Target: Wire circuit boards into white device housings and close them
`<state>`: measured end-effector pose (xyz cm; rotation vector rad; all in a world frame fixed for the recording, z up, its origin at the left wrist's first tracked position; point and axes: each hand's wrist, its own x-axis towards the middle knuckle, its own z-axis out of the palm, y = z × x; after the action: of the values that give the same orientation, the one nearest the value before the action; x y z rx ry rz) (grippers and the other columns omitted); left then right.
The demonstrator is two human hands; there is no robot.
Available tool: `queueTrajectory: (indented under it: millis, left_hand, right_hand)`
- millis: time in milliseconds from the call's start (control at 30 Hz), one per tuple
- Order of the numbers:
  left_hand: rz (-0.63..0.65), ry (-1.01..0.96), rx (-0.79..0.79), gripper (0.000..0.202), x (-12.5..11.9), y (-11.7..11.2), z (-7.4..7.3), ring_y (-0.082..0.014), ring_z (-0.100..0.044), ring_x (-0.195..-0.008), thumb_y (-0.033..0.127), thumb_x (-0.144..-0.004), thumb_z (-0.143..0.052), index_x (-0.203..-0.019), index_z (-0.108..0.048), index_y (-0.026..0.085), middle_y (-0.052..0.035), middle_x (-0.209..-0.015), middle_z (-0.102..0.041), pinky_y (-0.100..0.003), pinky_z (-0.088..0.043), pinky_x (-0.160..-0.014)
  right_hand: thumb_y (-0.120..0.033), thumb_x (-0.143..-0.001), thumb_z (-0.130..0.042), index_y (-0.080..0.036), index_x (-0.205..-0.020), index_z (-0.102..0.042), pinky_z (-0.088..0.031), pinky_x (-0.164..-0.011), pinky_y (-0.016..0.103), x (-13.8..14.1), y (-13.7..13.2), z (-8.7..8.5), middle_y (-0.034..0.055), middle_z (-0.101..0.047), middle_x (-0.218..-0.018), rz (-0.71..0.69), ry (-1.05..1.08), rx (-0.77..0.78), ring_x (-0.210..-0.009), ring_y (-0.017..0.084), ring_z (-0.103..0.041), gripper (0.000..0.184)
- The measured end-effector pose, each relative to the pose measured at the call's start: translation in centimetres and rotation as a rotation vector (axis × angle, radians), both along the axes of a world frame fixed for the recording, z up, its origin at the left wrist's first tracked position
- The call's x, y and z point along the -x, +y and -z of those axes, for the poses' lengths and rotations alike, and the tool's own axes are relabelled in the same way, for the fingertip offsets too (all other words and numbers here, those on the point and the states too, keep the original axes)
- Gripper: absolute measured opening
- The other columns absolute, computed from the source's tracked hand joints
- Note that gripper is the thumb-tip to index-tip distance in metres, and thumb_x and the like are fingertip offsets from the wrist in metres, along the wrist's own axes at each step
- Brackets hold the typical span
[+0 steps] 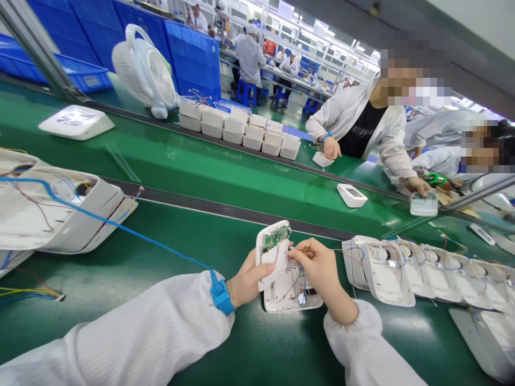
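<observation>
My left hand [250, 276] is closed on the edge of a white plastic cover [269, 268], thumb across its inner face. A green circuit board [277, 238] sits in the upper part of this cover, which is held tilted up. My right hand [316, 262] pinches a small wire connector at the cover's right edge, mostly hidden by the fingertips. Thin wires run down from there into an open white housing [277, 303], which lies on the green table just below and behind the cover. A blue wrist strap [220, 294] with a cord is on my left wrist.
Open white housings with wires stand in a row [394, 284] at right and in a stack [92, 214] at left. Beyond runs a green conveyor [201, 171] carrying finished-looking white units [352, 195]. A co-worker [362, 120] handles parts across it. A fan [147, 69] stands behind.
</observation>
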<state>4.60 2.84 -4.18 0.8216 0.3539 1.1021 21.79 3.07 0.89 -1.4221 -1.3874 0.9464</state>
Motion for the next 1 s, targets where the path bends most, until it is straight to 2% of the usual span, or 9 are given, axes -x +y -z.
queueTrajectory:
  millis: [100, 233, 367, 433, 500, 567, 700, 833, 1000]
  left_hand:
    - [0.005, -0.007, 0.001, 0.047, 0.0, -0.1, -0.6, -0.0349, -0.060, -0.117, 0.034, -0.077, -0.072, -0.120, -0.067, 0.017, -0.0131, -0.125, -0.067, -0.047, -0.046, -0.102]
    - [0.011, 0.053, 0.013, 0.043, 0.1, 0.1, -0.7, -0.0351, -0.065, -0.108, 0.037, -0.075, -0.072, -0.110, -0.072, 0.011, -0.0157, -0.114, -0.071, -0.044, -0.049, -0.095]
    - [-0.005, 0.016, 0.072, 0.044, 0.0, 0.3, -0.6, -0.0325, -0.068, -0.100, 0.035, -0.075, -0.070, -0.113, -0.070, 0.012, -0.0144, -0.106, -0.074, -0.042, -0.051, -0.091]
    - [0.006, 0.005, 0.072, 0.044, -0.1, 0.4, -0.6, -0.0326, -0.068, -0.100, 0.034, -0.075, -0.070, -0.113, -0.071, 0.012, -0.0146, -0.107, -0.074, -0.042, -0.052, -0.090]
    - [0.018, 0.021, 0.058, 0.042, -0.1, 0.3, -0.7, -0.0331, -0.067, -0.102, 0.035, -0.076, -0.070, -0.110, -0.072, 0.011, -0.0149, -0.109, -0.073, -0.041, -0.051, -0.091]
    - [0.024, 0.035, 0.055, 0.042, -0.1, 0.1, -0.6, -0.0325, -0.066, -0.102, 0.036, -0.076, -0.072, -0.110, -0.072, 0.012, -0.0140, -0.109, -0.073, -0.041, -0.050, -0.091]
    - [0.050, 0.054, 0.090, 0.048, -0.1, -0.6, -0.2, -0.0280, -0.067, -0.093, 0.035, -0.077, -0.074, -0.120, -0.065, 0.016, -0.0097, -0.104, -0.073, -0.039, -0.051, -0.086]
    - [0.055, 0.104, 0.078, 0.047, -0.2, -0.9, 0.0, -0.0267, -0.066, -0.094, 0.036, -0.077, -0.075, -0.119, -0.064, 0.017, -0.0087, -0.105, -0.071, -0.039, -0.050, -0.088]
    - [0.062, 0.182, 0.023, 0.045, -0.1, -0.6, -0.5, -0.0266, -0.064, -0.093, 0.041, -0.077, -0.074, -0.112, -0.067, 0.015, -0.0077, -0.098, -0.071, -0.039, -0.050, -0.087]
  right_hand:
    - [-0.033, -0.080, -0.069, -0.020, -0.074, -0.067, -0.055, -0.058, 0.025, -0.1, 0.0, 0.2, 0.0010, -0.072, -0.066, 0.008, -0.133, -0.074, -0.060, 0.017, -0.069, 0.015]
    - [-0.032, -0.090, -0.058, -0.021, -0.077, -0.070, -0.054, -0.062, 0.027, -0.4, -0.1, 0.4, 0.0027, -0.075, -0.074, 0.035, -0.509, -0.255, -0.065, 0.018, -0.070, 0.021]
    - [-0.026, -0.096, -0.048, -0.019, -0.086, -0.073, -0.052, -0.070, 0.028, -0.9, 0.0, 0.8, 0.0051, -0.076, -0.085, -0.040, -0.811, -0.454, -0.077, 0.019, -0.071, 0.027]
    - [-0.024, -0.097, -0.049, -0.018, -0.087, -0.072, -0.050, -0.068, 0.027, -1.1, 0.0, 0.6, 0.0052, -0.076, -0.083, -0.059, -0.900, -0.477, -0.075, 0.019, -0.070, 0.026]
    - [-0.024, -0.096, -0.052, -0.018, -0.086, -0.070, -0.047, -0.065, 0.027, -1.1, -0.1, 0.0, 0.0052, -0.074, -0.080, -0.058, -0.964, -0.435, -0.071, 0.019, -0.069, 0.022]
    - [-0.023, -0.095, -0.055, -0.019, -0.084, -0.068, -0.045, -0.064, 0.027, -1.0, -0.5, -0.7, 0.0045, -0.074, -0.080, -0.081, -0.947, -0.354, -0.071, 0.019, -0.068, 0.017]
    - [-0.026, -0.092, -0.059, -0.021, -0.082, -0.063, -0.045, -0.064, 0.026, -0.1, -1.3, -1.8, 0.0013, -0.071, -0.079, -0.165, -0.669, -0.215, -0.068, 0.017, -0.065, 0.012]
    - [-0.028, -0.092, -0.058, -0.022, -0.079, -0.060, -0.046, -0.064, 0.026, 0.8, -1.7, -1.7, 0.0001, -0.069, -0.075, -0.149, -0.485, -0.160, -0.065, 0.015, -0.062, 0.015]
    - [-0.029, -0.091, -0.059, -0.021, -0.079, -0.062, -0.045, -0.063, 0.026, 0.8, -1.6, -1.3, 0.0007, -0.069, -0.074, -0.121, -0.464, -0.157, -0.064, 0.016, -0.062, 0.014]
